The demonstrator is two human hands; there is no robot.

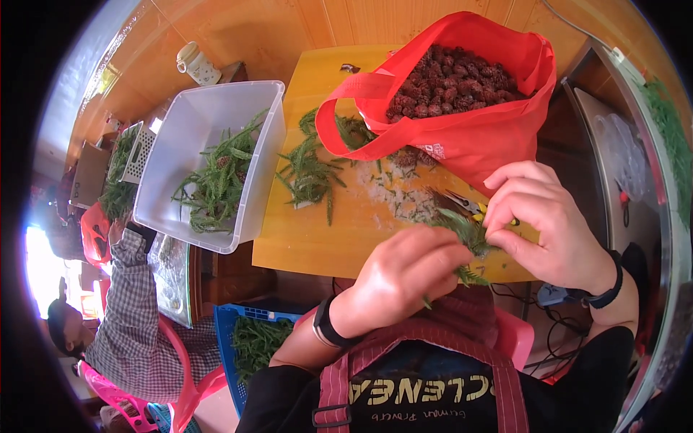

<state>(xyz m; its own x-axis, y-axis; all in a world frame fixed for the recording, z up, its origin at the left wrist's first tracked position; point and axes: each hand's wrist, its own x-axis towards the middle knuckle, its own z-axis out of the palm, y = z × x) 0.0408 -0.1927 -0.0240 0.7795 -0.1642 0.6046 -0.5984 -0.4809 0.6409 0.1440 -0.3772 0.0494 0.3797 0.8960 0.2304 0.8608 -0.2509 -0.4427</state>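
Both my hands hold one green needle-leaved sprig [468,238] over the near edge of a yellow table [317,238]. My left hand [404,278] grips its lower stem, fingers curled. My right hand [541,224] pinches the leafy top. Just behind my hands lie yellow-handled snips [465,204] on the table. A red bag [462,123] full of dark reddish-brown cones [451,83] stands at the back of the table. Loose green sprigs [310,173] lie to the left of the bag.
A clear plastic tub [195,123] holding green sprigs sits left of the table. A blue crate [249,339] with more greens stands below on the floor. Another person in a checked shirt [133,317] sits at the lower left. A metal counter [635,166] runs along the right.
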